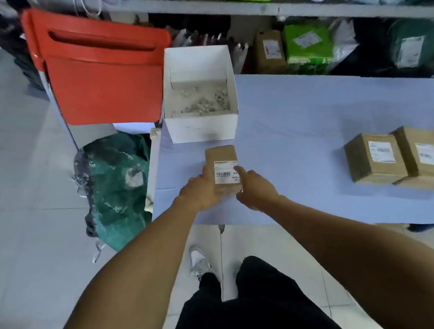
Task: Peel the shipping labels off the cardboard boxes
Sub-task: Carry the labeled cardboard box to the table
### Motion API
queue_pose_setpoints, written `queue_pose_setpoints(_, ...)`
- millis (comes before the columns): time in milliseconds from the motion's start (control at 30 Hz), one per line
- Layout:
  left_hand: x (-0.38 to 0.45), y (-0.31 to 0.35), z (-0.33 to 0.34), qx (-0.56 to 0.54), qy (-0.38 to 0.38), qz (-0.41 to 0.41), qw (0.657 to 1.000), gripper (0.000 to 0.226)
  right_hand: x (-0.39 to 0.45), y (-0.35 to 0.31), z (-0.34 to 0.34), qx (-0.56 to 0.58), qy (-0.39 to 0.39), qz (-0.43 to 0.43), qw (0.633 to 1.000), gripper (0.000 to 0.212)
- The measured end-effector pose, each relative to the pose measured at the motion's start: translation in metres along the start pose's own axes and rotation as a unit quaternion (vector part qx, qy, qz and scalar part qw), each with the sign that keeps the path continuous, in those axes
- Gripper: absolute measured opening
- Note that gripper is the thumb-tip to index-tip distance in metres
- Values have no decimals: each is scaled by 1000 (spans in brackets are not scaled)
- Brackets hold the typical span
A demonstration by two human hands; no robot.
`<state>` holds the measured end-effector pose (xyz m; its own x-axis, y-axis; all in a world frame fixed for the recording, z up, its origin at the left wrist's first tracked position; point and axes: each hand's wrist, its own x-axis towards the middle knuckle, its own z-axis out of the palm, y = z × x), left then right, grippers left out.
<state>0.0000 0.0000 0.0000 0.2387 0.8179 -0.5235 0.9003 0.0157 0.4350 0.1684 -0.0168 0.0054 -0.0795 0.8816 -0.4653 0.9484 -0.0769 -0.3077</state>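
Observation:
A small brown cardboard box (220, 154) rests near the front left of the table, with a white shipping label (224, 171) flat on its top. My left hand (200, 190) grips the box's left side. My right hand (256, 189) is at the box's right edge, one finger lying on the label's right margin. At the table's right stand two more brown boxes (374, 158) (426, 156) side by side, each bearing a white label, and part of a third shows at the frame edge.
An open white box (203, 128) with crumpled paper scraps sits at the table's back left corner (313, 115). A red chair (103, 77) and a green bag (118, 186) are on the floor to the left. Shelves with parcels run behind the table.

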Motion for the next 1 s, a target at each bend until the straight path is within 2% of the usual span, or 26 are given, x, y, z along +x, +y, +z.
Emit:
queue_pose_setpoints(133, 19, 7, 3, -119, -13, -33, 992, 106, 19, 5, -1, 22, -27, 5, 999, 82)
queue_pose_setpoints(233, 32, 17, 11, -169, 3, -93, 981, 96, 33, 13, 2, 53, -37, -10, 998, 86)
queue_pose_setpoints(367, 37, 17, 19, -210, 32, -145, 966, 89, 42, 14, 2, 69, -15, -74, 995, 79)
queue_pose_setpoints(533, 8, -10, 11, -272, 126, -200, 933, 78, 57, -25, -7, 24, -24, -199, 979, 77)
queue_pose_setpoints(633, -35, -39, 2, -246, 201, -269, 909, 99, 53, -80, -4, -9, -49, -290, 956, 76)
queue_pose_setpoints(733, -101, -75, -2, -286, 272, -319, 862, 104, 28, -147, 16, -14, -87, -392, 916, 71)
queue_pose_setpoints(800, -156, -101, 2, -292, 313, -364, 827, 95, 1, -195, 39, -31, -118, -456, 882, 72)
queue_pose_setpoints(867, -217, -127, 18, -303, 346, -419, 783, 89, -38, -243, 70, -63, -142, -512, 845, 74)
queue_pose_setpoints(1000, -349, -162, 78, -314, 388, -523, 691, 102, -145, -318, 144, -108, -194, -616, 755, 78)
